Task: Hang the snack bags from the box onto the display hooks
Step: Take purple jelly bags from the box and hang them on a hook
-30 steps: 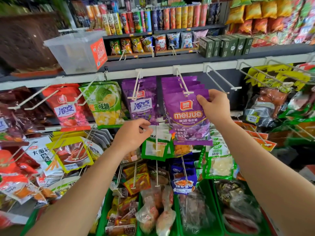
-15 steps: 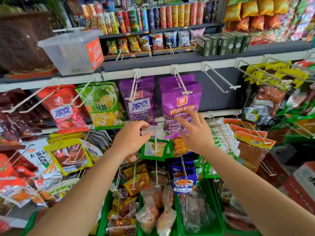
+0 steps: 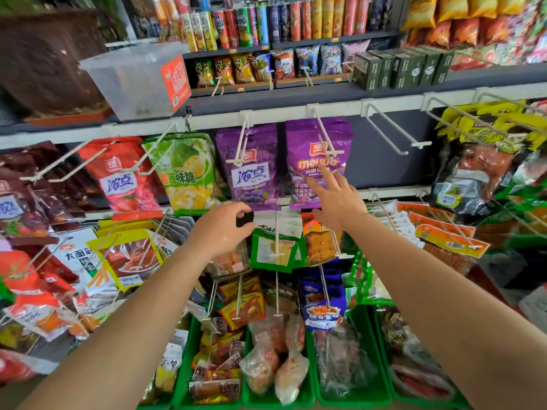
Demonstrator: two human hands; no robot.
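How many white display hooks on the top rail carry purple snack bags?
2. One white hook right of the green bag; the second hook above the right hand. Bags behind may be hidden.

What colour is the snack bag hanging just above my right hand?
The plastic snack bag is purple with orange lettering; head view.

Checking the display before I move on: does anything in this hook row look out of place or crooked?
The hook right of the purple gummy bags hangs bare, while the rest of that row carries stock. Those bags hang straight where the right hand reaches them. No spill or torn pack shows.
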